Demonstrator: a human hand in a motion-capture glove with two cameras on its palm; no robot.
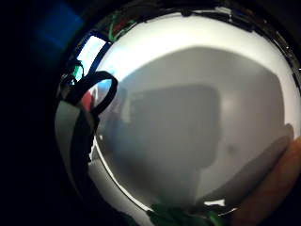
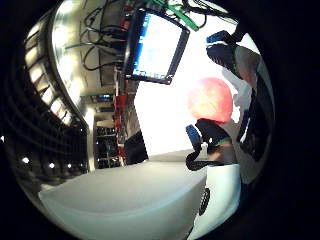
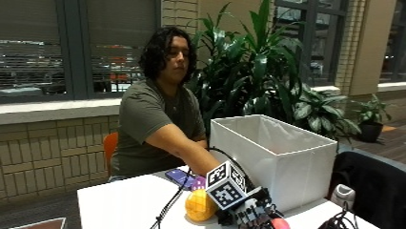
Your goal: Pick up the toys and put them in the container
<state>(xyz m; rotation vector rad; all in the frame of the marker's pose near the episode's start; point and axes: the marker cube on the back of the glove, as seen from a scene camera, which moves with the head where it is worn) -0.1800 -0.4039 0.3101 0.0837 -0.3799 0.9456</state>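
Nearest me, the gloved right hand (image 3: 244,210), grip hidden so I cannot tell, sits low beside the box (image 3: 279,160); a red toy (image 3: 279,223) could roll off the desk (image 3: 120,202).

— What do the surfaces look like from your end?
— I see a white container (image 3: 279,155) with matt, cloth-like walls, and a table (image 3: 120,205) that's smooth and white.
— And the toys?
— The yellow toy (image 3: 198,205), at the container's eight o'clock, looks bumpy and plastic. The purple toy (image 3: 181,177) behind it appears smooth, slightly glossy.
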